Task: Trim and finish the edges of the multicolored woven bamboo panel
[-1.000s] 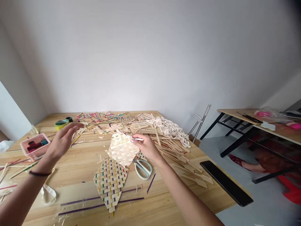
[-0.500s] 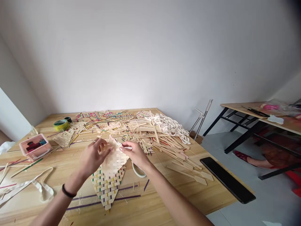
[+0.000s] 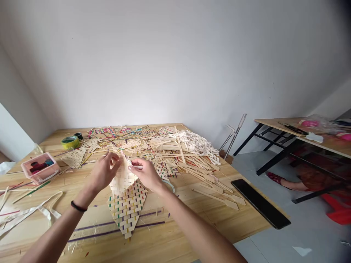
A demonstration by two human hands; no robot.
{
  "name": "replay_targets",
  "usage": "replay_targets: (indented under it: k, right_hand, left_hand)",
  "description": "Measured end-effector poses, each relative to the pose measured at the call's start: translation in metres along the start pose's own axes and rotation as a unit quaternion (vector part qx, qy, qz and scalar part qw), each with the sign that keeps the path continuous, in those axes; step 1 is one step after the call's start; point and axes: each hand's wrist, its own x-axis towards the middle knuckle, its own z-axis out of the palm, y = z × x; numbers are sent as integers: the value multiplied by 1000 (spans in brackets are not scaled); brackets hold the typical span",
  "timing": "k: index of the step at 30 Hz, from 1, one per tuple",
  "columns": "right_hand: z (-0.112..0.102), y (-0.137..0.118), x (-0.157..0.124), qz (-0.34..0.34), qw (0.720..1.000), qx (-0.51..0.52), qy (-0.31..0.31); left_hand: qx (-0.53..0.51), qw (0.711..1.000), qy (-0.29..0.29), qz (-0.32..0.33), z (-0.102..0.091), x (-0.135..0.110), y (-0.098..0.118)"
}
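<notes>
A pale woven sheet of flat strips [image 3: 124,179] is lifted between my hands above the table. My left hand [image 3: 104,171] has its thumb and fingers pinched at the sheet's left edge. On the opposite edge, the fingers of my right hand [image 3: 146,173] are closed, and a narrow white piece shows between them; whether it is part of the sheet I cannot tell. Below lies a pointed woven mat [image 3: 127,215] with green, yellow, purple and red strips. A white ring-shaped roll [image 3: 171,185] sits partly behind my right wrist.
Loose strips and woven scraps [image 3: 131,144] cover the table's back. A white cord heap [image 3: 201,146] and flat wooden sticks [image 3: 219,195] lie right, near a black phone [image 3: 260,204]. A pink box of thread spools [image 3: 41,168], yellow tape [image 3: 70,142] and white ribbon [image 3: 26,217] are left.
Both hands and the pale woven sheet have shifted left in view. More of the coloured mat's upper part shows, and my left fingers have drawn closer together.
</notes>
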Motion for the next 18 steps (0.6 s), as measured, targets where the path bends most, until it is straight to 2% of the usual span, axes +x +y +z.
replay_targets:
  k: [5,10,18]
  right_hand:
    - [7,-14,11,-23,1000,-16,-1]
    - [10,-24,23,-42,999,-29,-3]
    - [17,-19,31,-61,998,-29,21]
  left_hand:
    - [-46,999,-14,-13,-10,19,-4]
    - [-60,998,-1,-18,-18,33,-9]
    - [-80,997,20,-9,-21,26,-11]
